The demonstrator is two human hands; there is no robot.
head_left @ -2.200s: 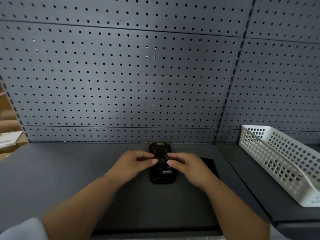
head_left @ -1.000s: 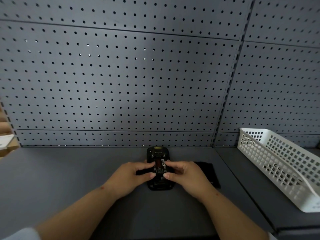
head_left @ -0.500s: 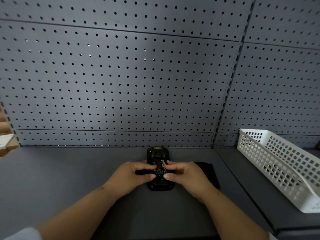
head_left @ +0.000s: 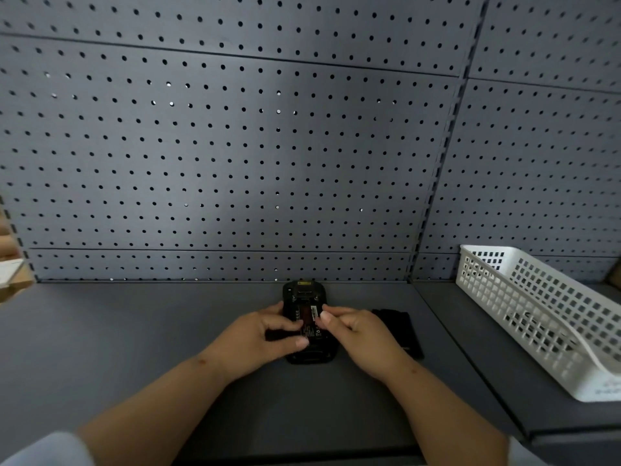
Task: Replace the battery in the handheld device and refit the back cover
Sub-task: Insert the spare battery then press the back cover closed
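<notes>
A black handheld device (head_left: pixel 304 294) lies face down on the grey shelf (head_left: pixel 134 331), its far end near the pegboard. In its open back sits a dark battery (head_left: pixel 307 319) with a red and white label. My left hand (head_left: pixel 255 341) holds the device's left side, thumb across the lower part of the battery. The fingertips of my right hand (head_left: pixel 359 334) press on the battery's right edge. A flat black back cover (head_left: pixel 403 331) lies on the shelf just right of my right hand, partly hidden by it.
A grey pegboard wall (head_left: pixel 235 163) rises right behind the device. A white perforated basket (head_left: pixel 544 314) stands on the neighbouring shelf at the right. Cardboard boxes (head_left: pixel 10 277) show at the left edge. The shelf's front edge runs below my forearms.
The battery's label now shows in the device's back. My hands have shifted slightly on it, the right fingertips moving onto the battery's right edge. The device stays in place.
</notes>
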